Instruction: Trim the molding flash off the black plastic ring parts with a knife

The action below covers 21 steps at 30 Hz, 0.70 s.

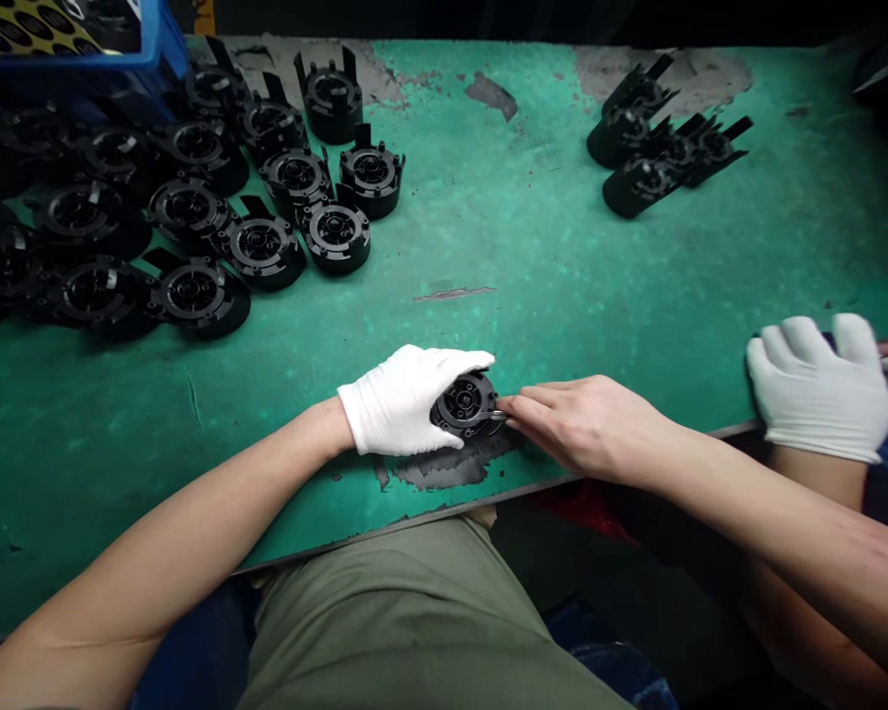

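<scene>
White-gloved, the left hand (pixel 412 399) grips a black part (pixel 465 398) near six o'clock on the bench (pixel 488 232), presumably to steady it; the bare right hand (pixel 588 426), at its three o'clock, pinches what may be a metal tool (pixel 497 415) against it.

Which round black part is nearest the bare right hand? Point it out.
The black part in the gloved left hand: the right hand is right beside it, while the grouped parts sit farther back on the green table.

I hold a round black part (pixel 462 398), spoked face up. A thin silvery piece (pixel 497 415) shows at its four o'clock edge.
</scene>
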{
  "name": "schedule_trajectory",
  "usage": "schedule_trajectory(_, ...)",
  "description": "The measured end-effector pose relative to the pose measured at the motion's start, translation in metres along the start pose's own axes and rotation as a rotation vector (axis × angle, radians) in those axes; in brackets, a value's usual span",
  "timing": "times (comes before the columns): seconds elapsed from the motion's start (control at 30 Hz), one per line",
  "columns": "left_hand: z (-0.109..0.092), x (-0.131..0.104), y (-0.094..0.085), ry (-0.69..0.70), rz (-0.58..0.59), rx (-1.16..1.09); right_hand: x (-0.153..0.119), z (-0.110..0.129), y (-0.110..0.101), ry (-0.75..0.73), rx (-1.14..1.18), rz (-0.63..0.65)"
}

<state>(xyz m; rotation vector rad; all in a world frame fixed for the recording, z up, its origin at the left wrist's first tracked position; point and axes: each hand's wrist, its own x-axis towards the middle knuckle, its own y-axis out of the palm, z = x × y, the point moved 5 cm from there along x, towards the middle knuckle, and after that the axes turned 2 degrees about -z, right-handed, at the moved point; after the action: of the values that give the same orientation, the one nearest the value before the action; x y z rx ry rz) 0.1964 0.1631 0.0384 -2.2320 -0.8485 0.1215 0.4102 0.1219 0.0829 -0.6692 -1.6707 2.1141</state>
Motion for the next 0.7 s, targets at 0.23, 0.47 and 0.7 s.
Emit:
schedule_trajectory(0.23, 0.001, 0.0, 0.0, 0.012, -0.017, -0.01, 0.001, -0.004, 0.006, 0.039, 0.054, -0.072)
schedule_trajectory(0.47, 0.002, 0.0, 0.002, 0.027, -0.019, -0.02, 0.008, -0.005, -0.005, -0.084, -0.067, -0.04)
schedule_trajectory(0.7, 0.004, -0.001, 0.003, 0.043, -0.035, -0.031, 0.01, -0.011, -0.008, -0.072, -0.032, -0.11)
